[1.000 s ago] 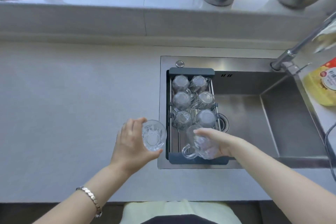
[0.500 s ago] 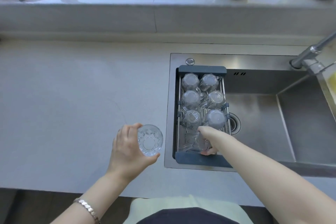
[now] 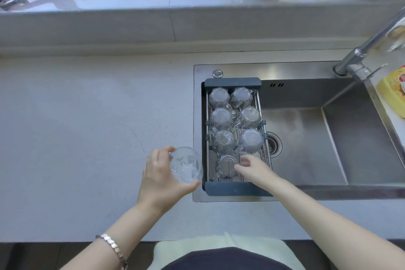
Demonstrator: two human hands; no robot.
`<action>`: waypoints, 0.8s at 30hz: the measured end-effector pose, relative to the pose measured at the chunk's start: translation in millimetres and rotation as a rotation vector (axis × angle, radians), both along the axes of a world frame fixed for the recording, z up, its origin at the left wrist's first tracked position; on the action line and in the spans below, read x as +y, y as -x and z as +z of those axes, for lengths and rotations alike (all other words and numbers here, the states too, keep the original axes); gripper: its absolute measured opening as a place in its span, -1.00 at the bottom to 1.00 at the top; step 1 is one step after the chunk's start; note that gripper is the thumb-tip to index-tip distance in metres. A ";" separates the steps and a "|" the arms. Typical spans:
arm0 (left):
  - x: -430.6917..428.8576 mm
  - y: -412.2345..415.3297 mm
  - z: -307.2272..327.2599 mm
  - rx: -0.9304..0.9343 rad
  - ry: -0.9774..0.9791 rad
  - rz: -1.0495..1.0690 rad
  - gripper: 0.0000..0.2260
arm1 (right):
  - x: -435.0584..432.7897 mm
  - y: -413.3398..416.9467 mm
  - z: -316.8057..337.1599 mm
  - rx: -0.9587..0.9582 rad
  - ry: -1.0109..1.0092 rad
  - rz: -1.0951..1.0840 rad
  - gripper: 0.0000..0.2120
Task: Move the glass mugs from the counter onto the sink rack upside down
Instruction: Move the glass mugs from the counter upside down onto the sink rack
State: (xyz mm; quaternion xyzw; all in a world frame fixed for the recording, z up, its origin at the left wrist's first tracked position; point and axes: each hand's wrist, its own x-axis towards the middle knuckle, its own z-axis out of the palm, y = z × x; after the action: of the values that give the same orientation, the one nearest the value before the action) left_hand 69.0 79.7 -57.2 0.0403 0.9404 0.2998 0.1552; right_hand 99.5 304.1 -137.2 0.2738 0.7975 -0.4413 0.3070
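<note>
The left hand has its grip closed around a glass mug, thumb under the near side and fingers over the far side, held just above the bench at the left edge of the sink. The mug appears to lie tilted, one round end turned up toward the camera; whether that end is the mouth or the base cannot be told through the clear glass. The right hand lies over the near end of the sink rack with its grip loose and fingers parted, holding nothing, fingertips just beside the seventh mug, which sits upside down in the near-left slot. Six more inverted mugs fill the rack in pairs beyond the right grip. The relation that matters: the only free slot seems to be the near-right one, directly under the right hand and to the right of the left grip, past the seventh mug. So the left hand is the one carrying, but the right hand is nearer the slot and sits in the way. Judging from this, the right hand needs to clear out or take the mug, which must end mouth down, its axis upright, handle kept off its neighbours.
</note>
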 end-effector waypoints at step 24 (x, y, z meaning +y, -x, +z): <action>83.3 19.9 -78.5 0.023 0.579 -1.134 -0.51 | 46.4 -15.6 41.8 0.168 -0.528 0.421 -0.32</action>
State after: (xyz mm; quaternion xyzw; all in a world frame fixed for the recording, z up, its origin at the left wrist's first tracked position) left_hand 49.1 163.0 -135.7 0.4916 0.8175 -0.0957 0.2842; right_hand 115.1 350.5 -95.4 0.1359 0.9456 -0.1680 0.2431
